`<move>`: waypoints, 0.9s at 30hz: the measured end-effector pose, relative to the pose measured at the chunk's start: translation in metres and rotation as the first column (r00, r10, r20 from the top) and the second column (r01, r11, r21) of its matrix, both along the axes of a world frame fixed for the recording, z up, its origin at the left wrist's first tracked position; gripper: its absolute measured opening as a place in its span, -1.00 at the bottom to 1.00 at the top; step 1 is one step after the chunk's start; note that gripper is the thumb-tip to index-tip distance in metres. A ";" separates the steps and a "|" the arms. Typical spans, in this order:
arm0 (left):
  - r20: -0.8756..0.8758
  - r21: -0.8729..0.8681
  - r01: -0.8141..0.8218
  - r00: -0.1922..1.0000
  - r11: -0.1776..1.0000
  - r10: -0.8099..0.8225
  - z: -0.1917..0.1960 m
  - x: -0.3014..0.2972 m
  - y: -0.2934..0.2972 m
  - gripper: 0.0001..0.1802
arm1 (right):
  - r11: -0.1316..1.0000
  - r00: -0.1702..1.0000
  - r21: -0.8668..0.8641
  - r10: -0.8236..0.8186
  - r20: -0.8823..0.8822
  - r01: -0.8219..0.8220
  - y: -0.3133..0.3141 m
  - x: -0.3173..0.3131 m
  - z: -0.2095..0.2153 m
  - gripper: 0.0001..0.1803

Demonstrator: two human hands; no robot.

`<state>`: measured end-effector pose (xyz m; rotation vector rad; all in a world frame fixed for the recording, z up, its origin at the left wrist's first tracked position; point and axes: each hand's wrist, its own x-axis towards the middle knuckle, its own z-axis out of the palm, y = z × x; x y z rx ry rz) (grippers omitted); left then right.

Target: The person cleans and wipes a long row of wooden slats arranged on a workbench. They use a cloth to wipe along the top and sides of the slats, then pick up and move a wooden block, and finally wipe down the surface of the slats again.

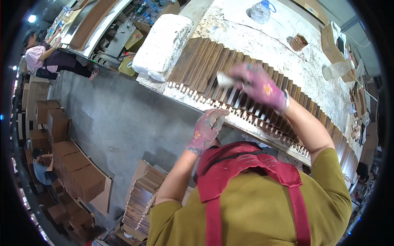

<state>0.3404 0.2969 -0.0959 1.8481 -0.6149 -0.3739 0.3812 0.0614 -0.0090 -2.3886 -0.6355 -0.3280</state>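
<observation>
A long row of dark brown wooden strips [205, 65] lies side by side on the worktable, their pale, narrow ends lined up along the near edge. Over the middle of the row is my right hand [258, 84], in a pink patterned glove and smeared by motion. Its fingers are closed on a whitish pad [225, 80], whose exact kind the blur hides. My left hand [208, 126], gloved alike and stained, is at the table's near edge with its fingers curled together beside the strip ends. Whatever those fingers may hold is hidden.
A white wrapped block [162, 46] stands left of the strips. Farther back are a clear jug [261, 12], a round brown bundle [298, 42] and a clear bottle [336, 71]. Stacked strips [143, 197] sit low at left. Brown stacks [78, 170] and two people are farther left.
</observation>
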 end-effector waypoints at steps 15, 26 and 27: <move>-0.122 -0.083 0.014 0.992 0.996 -0.024 -0.002 0.019 0.006 -0.79 | 0.970 0.973 -0.079 -0.231 0.006 0.231 0.010 0.068 -0.039 -0.72; -0.566 0.080 0.459 0.752 0.885 -0.339 0.030 0.088 0.027 -0.63 | 0.964 0.956 0.079 -0.263 0.127 0.255 0.007 0.110 -0.023 -0.75; -0.568 0.065 0.499 0.731 0.864 -0.379 0.028 0.093 0.026 -0.63 | 0.976 0.968 0.038 -0.219 0.119 0.216 0.014 0.099 -0.034 -0.74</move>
